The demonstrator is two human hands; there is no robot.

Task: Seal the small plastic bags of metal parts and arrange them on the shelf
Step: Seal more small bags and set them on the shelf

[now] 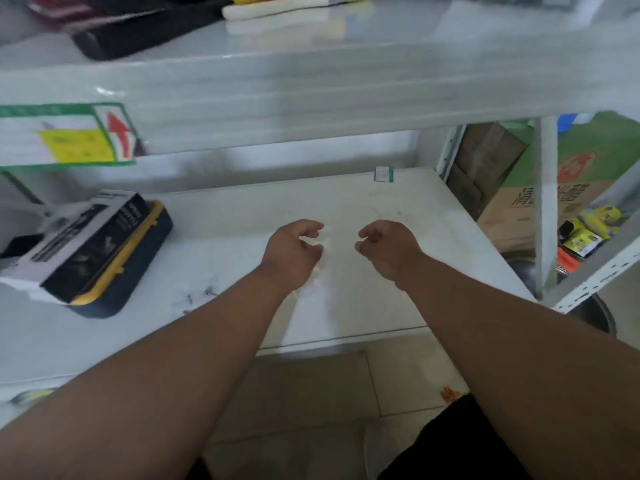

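White shelf (pixel 398 258); black box (pixel 86 244) on a navy, yellow-trimmed case (pixel 138 268) near its left edge; green-bordered label (pixel 65 136) with red arrow.

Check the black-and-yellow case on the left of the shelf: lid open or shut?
Shut, as far as it shows: the case lies flat with a black-and-white box resting on top. Its latches are too blurred to confirm.

I see both hands out over the white shelf (pixel 398 258), fingers loosely curled. My left hand (pixel 292 252) sits over a blurred clear plastic bag (pixel 317 271); whether it grips it I cannot tell. My right hand (pixel 389 249) holds nothing visible. A black box (pixel 83 244) lies on a yellow-edged case (pixel 135 271) at left.
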